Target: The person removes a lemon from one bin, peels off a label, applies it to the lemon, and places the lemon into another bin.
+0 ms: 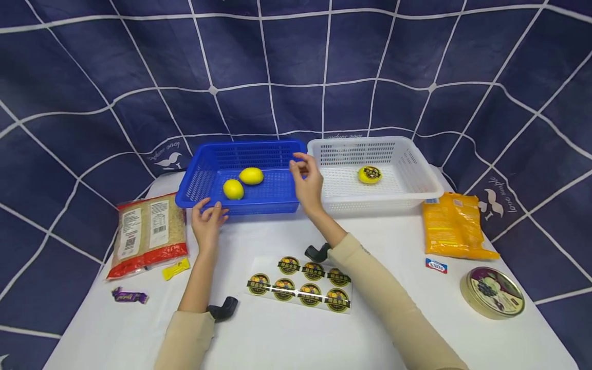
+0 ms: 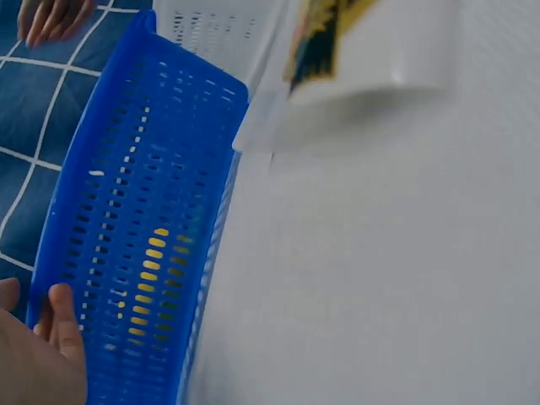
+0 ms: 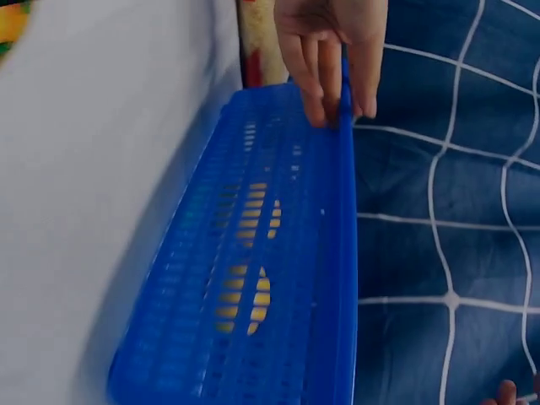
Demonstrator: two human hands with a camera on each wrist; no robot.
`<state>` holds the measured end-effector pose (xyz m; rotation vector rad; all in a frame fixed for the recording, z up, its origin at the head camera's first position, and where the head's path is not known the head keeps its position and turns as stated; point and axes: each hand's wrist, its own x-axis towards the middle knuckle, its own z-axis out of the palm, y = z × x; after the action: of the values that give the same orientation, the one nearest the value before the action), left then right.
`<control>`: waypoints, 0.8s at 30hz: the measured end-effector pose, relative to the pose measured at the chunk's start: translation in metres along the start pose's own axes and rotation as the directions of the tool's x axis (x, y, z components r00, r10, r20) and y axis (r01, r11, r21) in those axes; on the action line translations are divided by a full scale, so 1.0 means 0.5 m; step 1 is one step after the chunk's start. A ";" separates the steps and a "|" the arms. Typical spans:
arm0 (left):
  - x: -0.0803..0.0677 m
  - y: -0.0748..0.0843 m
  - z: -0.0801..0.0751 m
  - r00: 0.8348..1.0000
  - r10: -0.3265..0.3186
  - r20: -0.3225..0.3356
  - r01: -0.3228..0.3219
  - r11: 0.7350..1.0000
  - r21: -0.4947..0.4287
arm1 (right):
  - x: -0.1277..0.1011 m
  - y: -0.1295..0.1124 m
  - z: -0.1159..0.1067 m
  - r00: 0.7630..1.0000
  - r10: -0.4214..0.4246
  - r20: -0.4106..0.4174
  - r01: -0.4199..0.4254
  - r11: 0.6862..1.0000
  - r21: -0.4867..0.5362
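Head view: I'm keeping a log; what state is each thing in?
Left hand, gripping blue basket
Right hand, empty, fingers loosely bent
Blue basket, upright
White basket, upright
Sheet, bearing seven stickers
Two lemons, in blue basket, no stickers visible
Third lemon, in white basket, stickered
Tin, closed
Grain bag, lying down
Orange bag, lying down
Candies, wrapped

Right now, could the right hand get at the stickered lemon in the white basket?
Probably yes: the right hand looks empty near the open-topped white basket, and nothing covers the stickered lemon.
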<state>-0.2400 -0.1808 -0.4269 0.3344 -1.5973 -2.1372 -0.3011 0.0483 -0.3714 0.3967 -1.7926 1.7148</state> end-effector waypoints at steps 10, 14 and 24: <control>0.017 -0.042 0.011 0.996 0.019 -0.093 -0.043 0.964 -0.263 | 0.045 0.057 0.167 0.900 -0.069 0.430 0.155 0.974 -0.168; 0.017 -0.056 0.012 0.994 0.024 -0.103 -0.051 0.962 -0.270 | 0.058 0.080 0.209 0.824 -0.003 0.566 0.158 0.962 -0.224; 0.017 -0.056 0.009 0.991 0.051 -0.124 -0.083 0.960 -0.267 | 0.067 0.122 0.263 0.621 0.258 0.740 0.136 0.895 -0.425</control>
<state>-0.2552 -0.1747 -0.4514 0.3039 -1.2143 -2.2050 -0.3930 -0.0664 -0.3945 1.0092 -2.7814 1.1325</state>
